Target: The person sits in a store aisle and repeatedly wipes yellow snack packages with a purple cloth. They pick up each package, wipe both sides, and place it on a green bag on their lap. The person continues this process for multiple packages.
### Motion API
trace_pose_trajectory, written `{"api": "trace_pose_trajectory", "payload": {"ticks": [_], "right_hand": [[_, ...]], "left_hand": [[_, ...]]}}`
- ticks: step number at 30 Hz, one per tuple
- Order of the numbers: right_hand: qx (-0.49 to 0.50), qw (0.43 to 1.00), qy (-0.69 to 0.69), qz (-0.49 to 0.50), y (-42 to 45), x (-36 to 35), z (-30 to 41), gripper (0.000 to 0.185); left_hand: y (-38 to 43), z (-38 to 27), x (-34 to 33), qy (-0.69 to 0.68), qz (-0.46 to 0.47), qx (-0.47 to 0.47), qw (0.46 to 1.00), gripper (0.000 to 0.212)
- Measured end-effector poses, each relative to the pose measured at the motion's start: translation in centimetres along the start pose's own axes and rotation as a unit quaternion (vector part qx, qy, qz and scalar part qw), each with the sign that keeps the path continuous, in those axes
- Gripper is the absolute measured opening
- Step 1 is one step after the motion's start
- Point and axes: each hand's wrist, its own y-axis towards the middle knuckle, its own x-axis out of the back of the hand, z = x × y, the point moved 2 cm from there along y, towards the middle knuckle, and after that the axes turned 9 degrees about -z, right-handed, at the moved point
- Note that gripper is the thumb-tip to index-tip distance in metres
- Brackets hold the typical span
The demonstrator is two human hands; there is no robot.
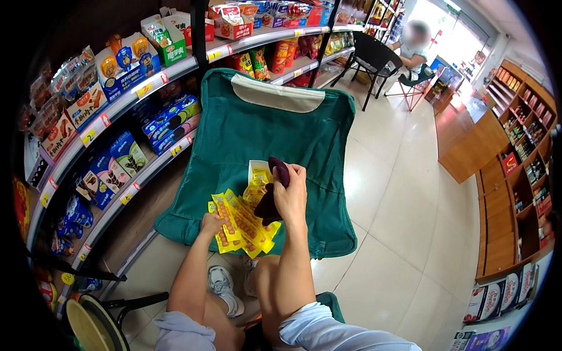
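Several yellow snack packets (pixel 248 223) lie fanned out on the seat of a green fabric folding chair (pixel 268 127). My left hand (pixel 212 223) grips the leftmost packets by their edge. Above the pile, my right hand (pixel 290 188) is closed on a dark purple cloth (pixel 268 204), which hangs over the packets' right side. Behind the cloth, more yellow packets stand in a small white open box (pixel 258 166), partly hidden by the cloth and my fingers.
Curved store shelves (pixel 118 98) with boxed and bagged snacks run along the left. A black chair (pixel 375 55) and a seated person (pixel 412 52) are farther off. Wooden cabinets (pixel 505 206) stand at the right. A round-seated stool (pixel 90 324) is at the lower left.
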Motion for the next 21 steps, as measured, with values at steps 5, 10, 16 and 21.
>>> {"api": "trace_pose_trajectory", "payload": {"ticks": [5, 10, 16, 21], "right_hand": [[0.007, 0.991, 0.133, -0.032, 0.4, -0.9, -0.7, 0.028], [-0.241, 0.858, 0.452, -0.024, 0.4, -1.6, -1.3, 0.038], [-0.296, 0.678, 0.655, 0.154, -1.2, -3.0, 2.4, 0.037], [-0.008, 0.919, 0.333, 0.212, -5.0, -6.2, 6.1, 0.047]], "left_hand": [[-1.8, -5.0, 1.9, -0.305, 0.039, 0.004, 0.952, 0.019], [-7.9, -14.4, 5.5, -0.596, 0.071, -0.086, 0.795, 0.041], [-11.3, -16.0, 10.0, -0.655, 0.089, -0.169, 0.731, 0.051], [-11.6, -17.3, 9.9, -0.648, 0.128, -0.24, 0.711, 0.052]]}}
